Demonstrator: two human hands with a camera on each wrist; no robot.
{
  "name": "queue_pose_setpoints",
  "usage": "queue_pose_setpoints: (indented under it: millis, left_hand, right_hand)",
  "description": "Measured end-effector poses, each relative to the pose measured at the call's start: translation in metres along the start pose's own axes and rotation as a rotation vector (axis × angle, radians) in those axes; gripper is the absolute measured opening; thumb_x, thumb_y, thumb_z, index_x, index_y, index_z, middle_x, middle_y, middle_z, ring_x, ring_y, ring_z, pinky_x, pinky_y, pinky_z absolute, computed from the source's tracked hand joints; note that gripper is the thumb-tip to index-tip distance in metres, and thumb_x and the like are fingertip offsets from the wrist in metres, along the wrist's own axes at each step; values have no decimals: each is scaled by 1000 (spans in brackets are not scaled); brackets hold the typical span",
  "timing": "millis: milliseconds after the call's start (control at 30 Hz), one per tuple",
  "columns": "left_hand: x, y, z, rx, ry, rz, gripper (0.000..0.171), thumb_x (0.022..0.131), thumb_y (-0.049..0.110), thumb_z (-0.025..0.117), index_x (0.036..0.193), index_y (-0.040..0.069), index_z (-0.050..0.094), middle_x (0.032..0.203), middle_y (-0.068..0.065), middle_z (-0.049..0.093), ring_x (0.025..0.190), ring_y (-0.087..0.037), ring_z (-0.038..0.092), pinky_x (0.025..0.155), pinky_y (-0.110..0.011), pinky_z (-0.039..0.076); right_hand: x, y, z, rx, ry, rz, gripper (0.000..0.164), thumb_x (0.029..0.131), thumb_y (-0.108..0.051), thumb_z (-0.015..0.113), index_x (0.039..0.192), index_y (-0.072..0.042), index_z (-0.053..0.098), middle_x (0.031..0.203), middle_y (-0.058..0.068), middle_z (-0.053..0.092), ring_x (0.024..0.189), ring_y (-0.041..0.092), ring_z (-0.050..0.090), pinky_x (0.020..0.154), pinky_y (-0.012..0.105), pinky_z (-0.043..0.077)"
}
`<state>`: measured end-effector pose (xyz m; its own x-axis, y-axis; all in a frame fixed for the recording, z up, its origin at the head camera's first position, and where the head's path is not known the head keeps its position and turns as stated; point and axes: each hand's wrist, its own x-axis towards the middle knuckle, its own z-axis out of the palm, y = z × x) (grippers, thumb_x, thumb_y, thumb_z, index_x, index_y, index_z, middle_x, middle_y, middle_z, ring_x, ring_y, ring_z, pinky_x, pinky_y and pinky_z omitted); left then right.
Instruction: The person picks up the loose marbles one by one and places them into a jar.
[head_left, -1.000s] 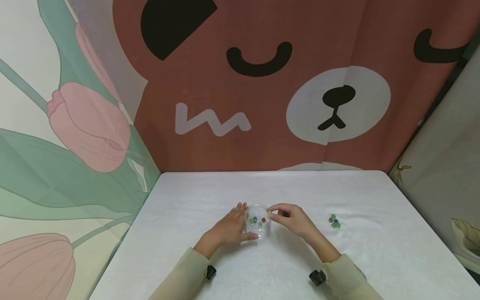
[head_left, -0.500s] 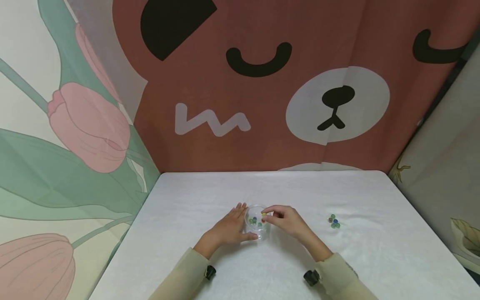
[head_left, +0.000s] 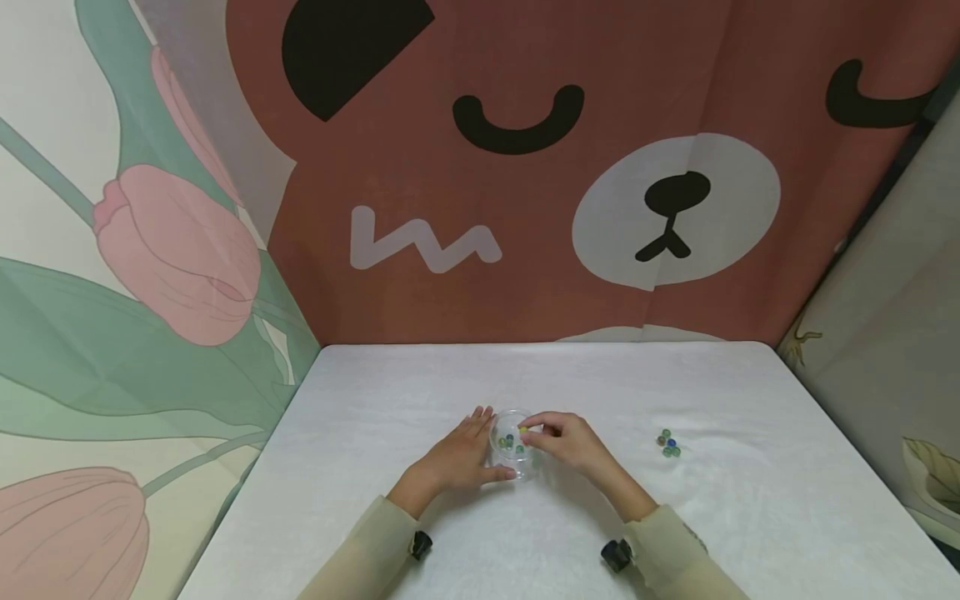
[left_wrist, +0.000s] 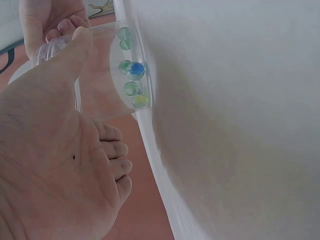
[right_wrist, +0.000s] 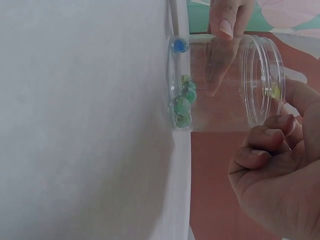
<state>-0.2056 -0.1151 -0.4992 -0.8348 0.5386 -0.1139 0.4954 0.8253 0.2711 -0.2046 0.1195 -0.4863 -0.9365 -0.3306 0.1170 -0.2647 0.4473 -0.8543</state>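
Note:
A clear, wide-mouthed plastic jar [head_left: 522,468] stands upright on the table, with several green and blue glass marbles [right_wrist: 182,105] at its bottom. My left hand [head_left: 459,457] rests against the jar's left side, fingers straight and spread, thumb along its near side. Between thumb and index finger my right hand [head_left: 573,443] pinches a yellow marble [head_left: 523,430] at the jar's mouth. In the right wrist view that marble shows behind the threaded rim, and the other fingers of the right hand are curled beside the jar.
A small cluster of green, blue and brown marbles [head_left: 670,451] lies on the white table [head_left: 420,375] to the right of my right hand. Behind the table hangs a brown curtain [head_left: 420,300] with a bear print. A tulip-print curtain [head_left: 180,258] borders the left side.
My right hand has moved left with the yellow marble, from the jar's right rim to over its mouth. It now covers the red marble seen inside earlier. The left hand stays put.

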Motion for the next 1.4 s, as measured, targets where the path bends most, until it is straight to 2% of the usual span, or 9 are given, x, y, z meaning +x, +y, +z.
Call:
queue_pose_setpoints:
  millis: [200, 433, 700, 800, 1100, 1267, 1400]
  left_hand:
    - [1, -1, 0, -6, -12, -3, 107, 91, 74, 53, 159, -2, 22, 168, -17, 15, 157, -29, 9, 128, -41, 14]
    - [2, -2, 2, -6, -7, 0, 106, 91, 74, 53, 159, -2, 22, 168, -17, 16, 157, -29, 10, 128, -41, 15]
    - [1, -1, 0, -2, -14, 3, 106, 92, 74, 51, 159, -2, 21, 168, -17, 15, 157, -29, 9, 128, -40, 14]
    - [1, -1, 0, 0, -17, 1, 106, 91, 74, 51, 160, -1, 21, 168, -17, 15, 157, -29, 9, 128, -40, 14]
    - [-1, 0, -3, -19, -4, 12, 106, 91, 72, 55, 159, -3, 24, 167, -18, 19, 156, -30, 13, 128, -40, 16]
    - [-1, 0, -4, -23, -5, 8, 106, 91, 73, 55, 159, -2, 24, 167, -18, 20, 156, -31, 14, 128, -40, 16]
    - [-1, 1, -5, -20, -5, 5, 106, 91, 73, 54, 159, -2, 24, 167, -17, 19, 156, -30, 13, 128, -40, 16]
  right_hand:
    - [1, -1, 0, 26, 2, 47, 42, 91, -25, 77, 130, -9, 70, 68, -6, 49, 60, 5, 41, 51, 20, 34]
    - [0, -1, 0, 22, -4, 26, 41, 91, -26, 77, 128, -9, 70, 68, -5, 50, 59, 5, 42, 51, 21, 34]
    - [-4, -3, -5, 18, -7, 57, 42, 91, -27, 77, 129, -11, 70, 69, -4, 53, 62, 9, 45, 53, 21, 36]
    - [-6, -4, -9, 32, 3, 83, 44, 91, -31, 78, 130, -13, 69, 71, -4, 54, 63, 10, 46, 53, 21, 37]
    - [-11, 3, -22, 28, 41, 122, 42, 93, -25, 76, 132, -13, 68, 73, -1, 54, 65, 12, 46, 55, 22, 38]
    - [-16, 10, -31, 12, 58, 116, 45, 91, -31, 77, 132, -14, 68, 74, -1, 53, 66, 12, 47, 56, 22, 39]
    - [-19, 13, -40, 15, 72, 122, 44, 91, -29, 77, 132, -15, 68, 75, 0, 52, 66, 12, 46, 55, 22, 38]
